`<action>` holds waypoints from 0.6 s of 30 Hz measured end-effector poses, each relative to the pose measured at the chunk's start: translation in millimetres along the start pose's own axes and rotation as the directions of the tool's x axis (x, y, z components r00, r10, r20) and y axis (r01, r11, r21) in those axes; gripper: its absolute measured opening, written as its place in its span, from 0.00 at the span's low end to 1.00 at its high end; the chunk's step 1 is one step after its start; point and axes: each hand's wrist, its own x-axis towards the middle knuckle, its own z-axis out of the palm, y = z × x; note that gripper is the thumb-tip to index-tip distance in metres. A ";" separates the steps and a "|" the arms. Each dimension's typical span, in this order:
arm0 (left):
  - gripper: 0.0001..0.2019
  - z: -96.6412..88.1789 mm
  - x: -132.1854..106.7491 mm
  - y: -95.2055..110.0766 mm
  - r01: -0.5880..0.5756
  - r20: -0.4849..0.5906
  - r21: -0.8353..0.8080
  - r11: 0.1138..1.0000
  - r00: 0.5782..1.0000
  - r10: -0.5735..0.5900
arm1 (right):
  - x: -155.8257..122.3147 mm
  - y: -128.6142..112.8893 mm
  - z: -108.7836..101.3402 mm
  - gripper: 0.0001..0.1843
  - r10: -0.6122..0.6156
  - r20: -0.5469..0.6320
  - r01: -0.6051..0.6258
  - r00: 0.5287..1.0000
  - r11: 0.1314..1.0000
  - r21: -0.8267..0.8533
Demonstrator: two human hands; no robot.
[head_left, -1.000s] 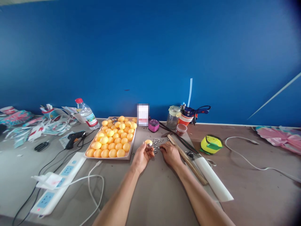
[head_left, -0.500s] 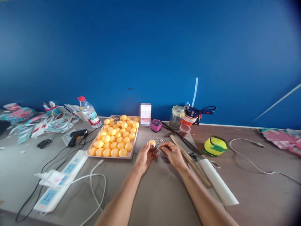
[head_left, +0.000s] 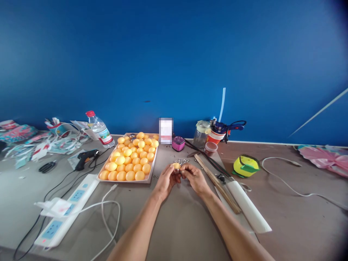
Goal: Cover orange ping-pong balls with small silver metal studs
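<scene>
My left hand point(head_left: 165, 181) is closed around an orange ping-pong ball point(head_left: 176, 165), whose top shows above the fingers. The ball's lower part looks dark and shiny, partly hidden by my fingertips. From the other side, my right hand point(head_left: 194, 177) brings its pinched thumb and finger against the ball; whatever is between them is too small to make out. Just beyond both hands lies a scatter of small silvery beads point(head_left: 181, 160) on the grey tabletop. Left of them, a shallow box point(head_left: 150, 178) holds many orange balls point(head_left: 127, 160), one at the back with a silvery covering.
A power strip point(head_left: 77, 195), a glue gun point(head_left: 86, 158) and a water bottle point(head_left: 102, 131) are on the left. Wooden sticks point(head_left: 217, 185) and a white roll point(head_left: 248, 206) lie right of my arm. A purple box point(head_left: 178, 143) and a jar point(head_left: 201, 133) stand behind.
My right hand has moved left, from beside the beads to touch the ball in my left hand. The whole view has shifted slightly.
</scene>
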 end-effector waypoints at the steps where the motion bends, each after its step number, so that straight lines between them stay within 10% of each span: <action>1: 0.13 0.0 0.0 0.2 0.003 0.003 0.004 1.000 1.000 -0.003 | -0.2 -0.1 0.5 0.08 0.008 0.001 -0.008 1.000 1.000 0.011; 18: 0.15 -2.3 -3.4 -2.2 -0.075 0.019 0.140 0.987 0.997 0.074 | -2.9 1.0 6.6 0.08 0.071 -0.007 -0.070 0.997 0.990 0.126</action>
